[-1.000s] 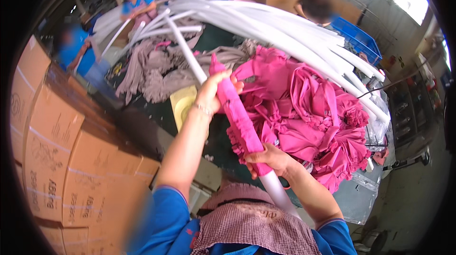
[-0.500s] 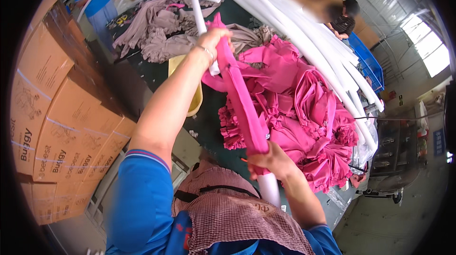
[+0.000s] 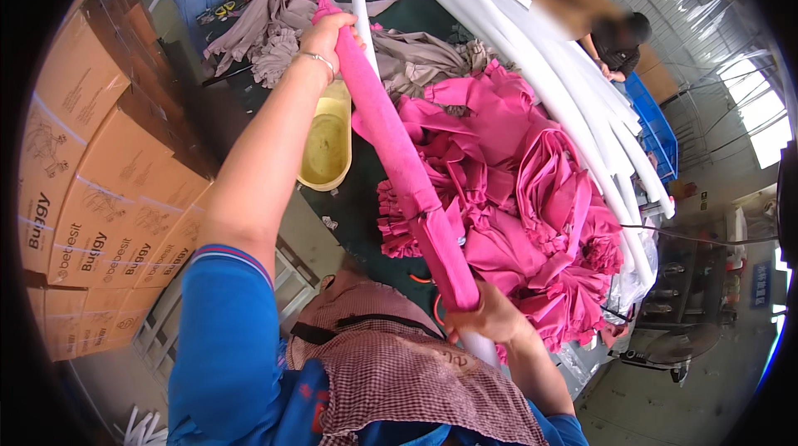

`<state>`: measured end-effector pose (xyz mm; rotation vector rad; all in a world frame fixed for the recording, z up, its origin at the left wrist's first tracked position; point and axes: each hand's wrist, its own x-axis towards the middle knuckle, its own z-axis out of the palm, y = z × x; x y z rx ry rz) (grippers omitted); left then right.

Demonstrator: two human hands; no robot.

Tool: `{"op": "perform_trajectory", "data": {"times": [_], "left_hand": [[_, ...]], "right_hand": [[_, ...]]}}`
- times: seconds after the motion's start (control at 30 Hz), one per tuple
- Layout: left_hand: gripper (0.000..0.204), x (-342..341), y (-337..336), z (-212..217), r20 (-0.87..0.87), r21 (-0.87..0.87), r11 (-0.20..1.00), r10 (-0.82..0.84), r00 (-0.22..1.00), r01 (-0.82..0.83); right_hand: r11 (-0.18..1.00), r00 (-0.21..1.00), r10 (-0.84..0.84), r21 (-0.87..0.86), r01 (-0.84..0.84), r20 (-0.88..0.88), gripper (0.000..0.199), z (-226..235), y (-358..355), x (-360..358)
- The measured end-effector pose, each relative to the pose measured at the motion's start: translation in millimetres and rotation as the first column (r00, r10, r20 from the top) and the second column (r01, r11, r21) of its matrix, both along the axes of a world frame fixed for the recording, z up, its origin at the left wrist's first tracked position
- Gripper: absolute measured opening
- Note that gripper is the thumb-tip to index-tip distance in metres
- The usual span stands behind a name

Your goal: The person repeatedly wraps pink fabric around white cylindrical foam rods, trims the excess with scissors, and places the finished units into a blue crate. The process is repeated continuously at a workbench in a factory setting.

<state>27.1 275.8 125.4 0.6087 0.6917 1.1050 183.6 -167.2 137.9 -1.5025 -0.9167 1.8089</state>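
A long pink fabric sleeve [image 3: 391, 151] runs slantwise across the middle, stretched over a white foam tube [image 3: 480, 346] whose end shows below it. My left hand [image 3: 331, 40], arm reaching far out, is closed round the sleeve's upper end. My right hand [image 3: 490, 313] is wrapped round the lower end, where pink cloth meets white tube. Right beside the sleeve lies a large heap of gathered pink fabric covers [image 3: 524, 197]. Orange loops [image 3: 421, 279], perhaps scissor handles, show next to my right hand. A second white tube [image 3: 357, 5] passes behind the sleeve near my left hand.
A yellow oblong tub [image 3: 346, 165] stands left of the sleeve on the dark green table [image 3: 353, 226]. Beige cloth [image 3: 274, 30] lies beyond it. Long white tubes [image 3: 532, 55] arc along the right, near a blue crate [image 3: 652, 126]. Cartons [image 3: 116, 221] are stacked left. Other people work at the far side.
My left hand has moved farther out and left along the sleeve, which now lies straighter and smoother. My right hand has shifted slightly down and right. More of the yellow tub shows.
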Motion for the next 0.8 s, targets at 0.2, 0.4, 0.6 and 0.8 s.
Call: {"op": "perform_trajectory", "data": {"times": [0.2,0.4,0.6,0.8], "left_hand": [[0.027,66.4,-145.8,-23.3,-0.181,0.208,0.876,-0.404,0.897,0.436],[0.020,50.4,-89.3,-1.4,-0.073,-0.067,0.994,-0.097,0.993,0.092],[0.016,74.8,-122.5,9.6,-0.096,0.068,0.957,-0.275,0.957,0.282],[0.017,-14.2,-13.0,6.5,-0.184,-0.037,0.999,-0.001,0.983,-0.005]], "right_hand": [[0.941,0.775,-0.267,0.330,0.079,0.574,0.032,-40.0,99.8,12.4],[0.850,0.510,-0.413,0.520,-0.082,0.755,0.035,-53.5,105.9,-11.7],[0.980,0.958,-0.143,0.103,0.173,-0.248,0.031,-11.7,152.2,1.9],[0.998,0.979,0.009,-0.063,-0.022,-0.202,0.017,-11.4,48.6,-10.0]]}}
